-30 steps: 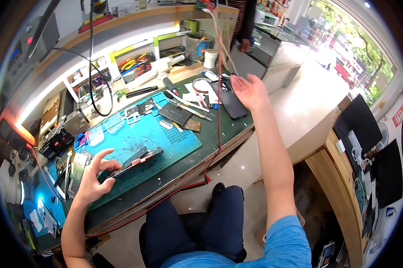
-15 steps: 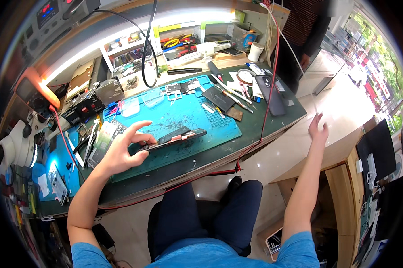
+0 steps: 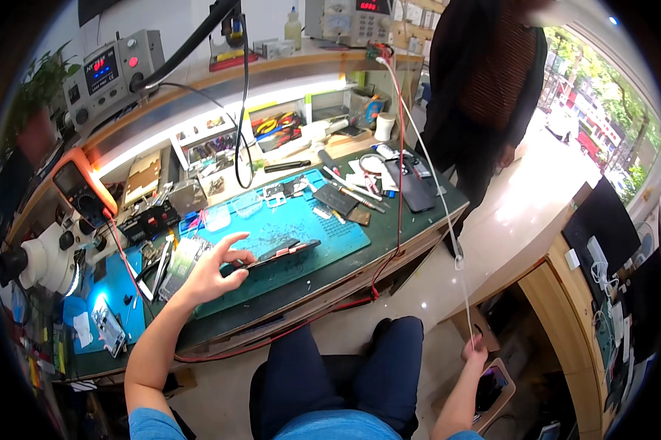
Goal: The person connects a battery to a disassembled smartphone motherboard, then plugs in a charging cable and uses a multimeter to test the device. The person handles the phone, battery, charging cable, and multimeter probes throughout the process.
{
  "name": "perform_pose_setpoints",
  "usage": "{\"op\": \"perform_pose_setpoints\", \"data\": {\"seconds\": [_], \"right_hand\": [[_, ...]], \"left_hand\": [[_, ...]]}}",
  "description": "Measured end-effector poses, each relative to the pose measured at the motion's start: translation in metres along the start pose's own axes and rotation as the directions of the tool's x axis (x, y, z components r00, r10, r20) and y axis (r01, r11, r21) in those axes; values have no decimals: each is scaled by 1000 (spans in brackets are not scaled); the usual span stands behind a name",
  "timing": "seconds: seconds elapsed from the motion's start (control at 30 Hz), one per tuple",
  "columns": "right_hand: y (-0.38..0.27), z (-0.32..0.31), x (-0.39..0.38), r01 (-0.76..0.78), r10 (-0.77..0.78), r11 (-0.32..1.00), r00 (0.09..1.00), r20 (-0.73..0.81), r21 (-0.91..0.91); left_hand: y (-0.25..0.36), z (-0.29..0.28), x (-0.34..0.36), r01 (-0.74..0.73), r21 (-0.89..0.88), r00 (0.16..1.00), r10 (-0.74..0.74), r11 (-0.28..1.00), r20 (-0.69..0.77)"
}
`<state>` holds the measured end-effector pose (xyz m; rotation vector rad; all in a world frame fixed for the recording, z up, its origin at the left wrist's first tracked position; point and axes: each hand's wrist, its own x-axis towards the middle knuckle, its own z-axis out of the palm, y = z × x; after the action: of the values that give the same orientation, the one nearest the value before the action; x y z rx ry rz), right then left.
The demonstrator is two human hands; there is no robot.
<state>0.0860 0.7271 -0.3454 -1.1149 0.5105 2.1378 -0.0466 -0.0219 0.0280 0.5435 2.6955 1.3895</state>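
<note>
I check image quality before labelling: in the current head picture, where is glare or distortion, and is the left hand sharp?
Head view: the strip light glares, the pale floor washes out; head view: the wooden desk looks bowed; head view: the left hand fairly sharp.

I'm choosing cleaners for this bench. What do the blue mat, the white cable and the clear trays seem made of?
Blue mat: probably silicone or rubber, matte, with a moulded-looking grid. White cable at the right hand: likely plastic-coated, its even surface looking smooth; core hidden. Clear trays: likely plastic, glossy, as blue shows through.
</note>
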Motion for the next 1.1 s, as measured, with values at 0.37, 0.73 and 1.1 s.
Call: {"op": "perform_pose_setpoints", "data": {"seconds": [0.37, 0.73, 1.1], "right_hand": [[-164, -30, -88, 649, -714, 593, 698, 63, -477], [283, 224, -388, 911, 330, 38, -400, 855, 412], [644, 376, -428, 539, 524, -246, -625, 579, 805]], "left_hand": [[4, 5, 4, 25, -38, 999, -24, 999, 26], [3, 4, 4, -54, 73, 998, 53, 996, 18], [8, 2, 1, -14, 45, 997, 11, 999, 75]]}}
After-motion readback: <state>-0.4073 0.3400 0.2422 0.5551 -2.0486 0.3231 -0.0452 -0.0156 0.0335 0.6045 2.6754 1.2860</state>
